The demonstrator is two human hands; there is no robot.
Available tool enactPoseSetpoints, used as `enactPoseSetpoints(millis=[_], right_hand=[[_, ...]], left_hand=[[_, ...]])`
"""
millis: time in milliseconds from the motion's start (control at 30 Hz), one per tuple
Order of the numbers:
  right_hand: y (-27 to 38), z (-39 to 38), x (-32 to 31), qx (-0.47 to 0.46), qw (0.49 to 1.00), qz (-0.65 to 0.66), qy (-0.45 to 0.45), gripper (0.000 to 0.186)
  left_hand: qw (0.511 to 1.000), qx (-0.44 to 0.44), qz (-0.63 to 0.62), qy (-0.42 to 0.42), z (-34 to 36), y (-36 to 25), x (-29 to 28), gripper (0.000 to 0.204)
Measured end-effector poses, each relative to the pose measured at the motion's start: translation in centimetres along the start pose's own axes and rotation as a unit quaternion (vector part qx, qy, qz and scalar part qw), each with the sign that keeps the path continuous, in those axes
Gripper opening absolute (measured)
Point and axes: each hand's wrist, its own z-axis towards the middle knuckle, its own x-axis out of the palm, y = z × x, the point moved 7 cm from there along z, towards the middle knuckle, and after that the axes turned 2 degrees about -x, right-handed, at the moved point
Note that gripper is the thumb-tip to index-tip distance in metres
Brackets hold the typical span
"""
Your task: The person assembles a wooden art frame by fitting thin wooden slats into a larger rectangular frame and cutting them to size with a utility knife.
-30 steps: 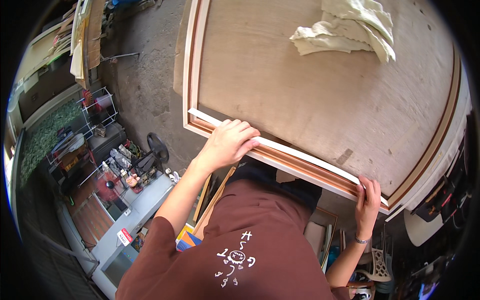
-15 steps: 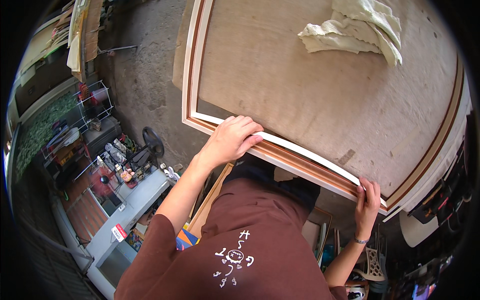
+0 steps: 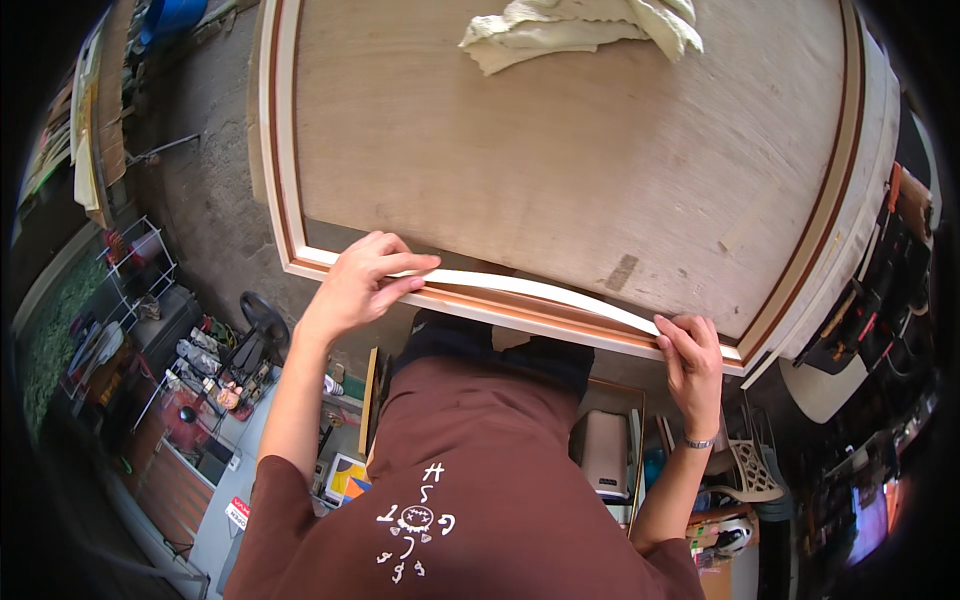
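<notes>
A white flexible strip (image 3: 530, 289) lies along the near side of a large rectangular frame (image 3: 510, 318), which is white with a brown inner groove. Between my hands the strip bows upward, away from the groove. My left hand (image 3: 362, 284) pinches it toward the left corner, thumb and fingers closed around it. Close to the right corner, my right hand (image 3: 692, 362) has its fingertips closed on the strip's other part. The frame rests on a wooden board (image 3: 560, 150), its near side overhanging the board's edge at the left.
A crumpled cream cloth (image 3: 580, 30) lies on the board's far part. At left, a grey-white bench (image 3: 235, 470) carries assorted tools and a red fan (image 3: 185, 420). Tools hang at the right beside a white seat (image 3: 822, 385). A patterned chair (image 3: 750, 470) stands lower right.
The frame, board and cloth have shifted left in the view. The strip's middle arches higher between my hands, which keep hold of it near the same places.
</notes>
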Motion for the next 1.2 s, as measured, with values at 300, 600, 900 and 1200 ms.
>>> enactPoseSetpoints(millis=[300,600,900,1200], right_hand=[[-0.5,0.8,-0.4,0.059,0.996,0.031,0.057,0.021],[-0.8,0.8,-0.3,0.024,0.998,0.029,0.051,0.016],[1.3,1.0,-5.8,-0.011,1.0,0.029,-0.001,0.026],[-2.0,0.2,-13.3,-0.033,0.993,-0.095,-0.055,0.023]], left_hand=[[0.998,-0.021,0.02,0.063,0.7,-0.3,-0.2,0.02],[0.997,0.0,-0.002,0.079,1.4,0.3,-0.1,0.02],[0.999,-0.015,-0.039,-0.026,0.3,-4.3,-3.6,0.024],[0.988,0.074,0.136,-0.003,5.6,-13.0,-2.9,0.055]])
